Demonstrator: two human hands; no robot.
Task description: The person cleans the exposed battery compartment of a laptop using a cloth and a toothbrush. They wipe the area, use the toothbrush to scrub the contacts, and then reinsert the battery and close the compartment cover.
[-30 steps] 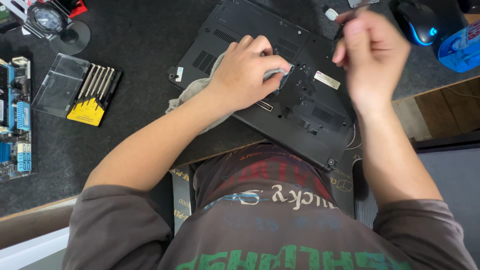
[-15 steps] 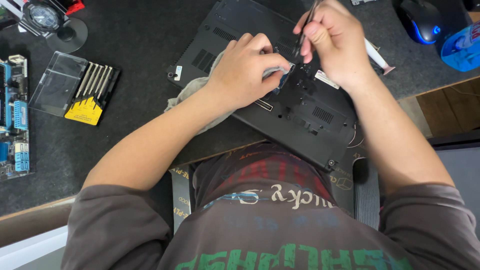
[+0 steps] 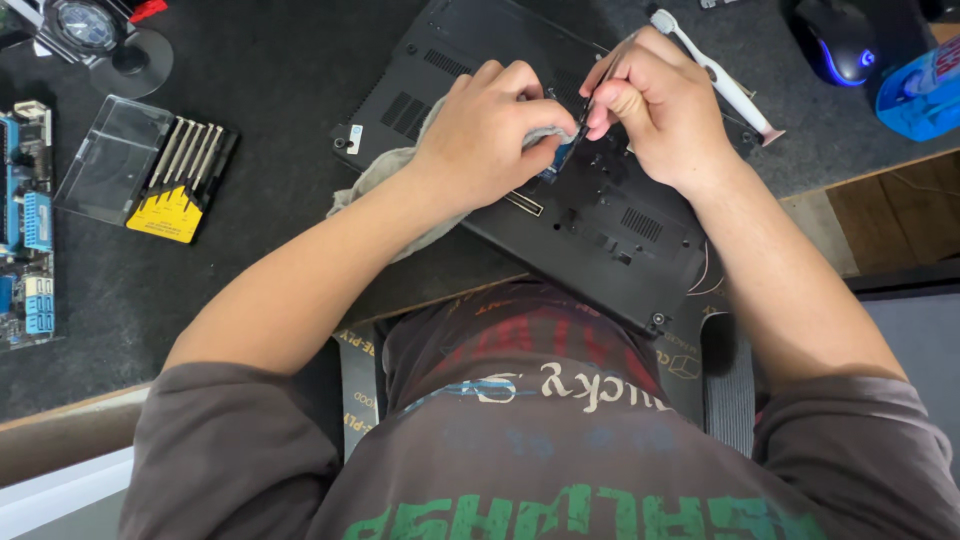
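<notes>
A black laptop (image 3: 600, 215) lies upside down on the dark desk mat, its underside facing up. My left hand (image 3: 485, 135) presses a grey cloth (image 3: 385, 175) onto the laptop's base, fingers curled around the cloth. My right hand (image 3: 660, 105) pinches a thin metal tool (image 3: 605, 70), its tip pointing down at an opening in the base, right beside my left fingertips. A small blue part (image 3: 563, 158) shows between the two hands.
A white toothbrush (image 3: 715, 75) lies on the mat behind my right hand. An open case of small screwdrivers (image 3: 170, 170) sits at the left, with a circuit board (image 3: 25, 215) at the far left edge. A mouse (image 3: 838, 42) and a blue object (image 3: 925, 95) lie at the top right.
My right hand came in from the right with the thin tool and lowered its tip to the laptop's base next to my left fingers. The left hand stayed on the cloth.
</notes>
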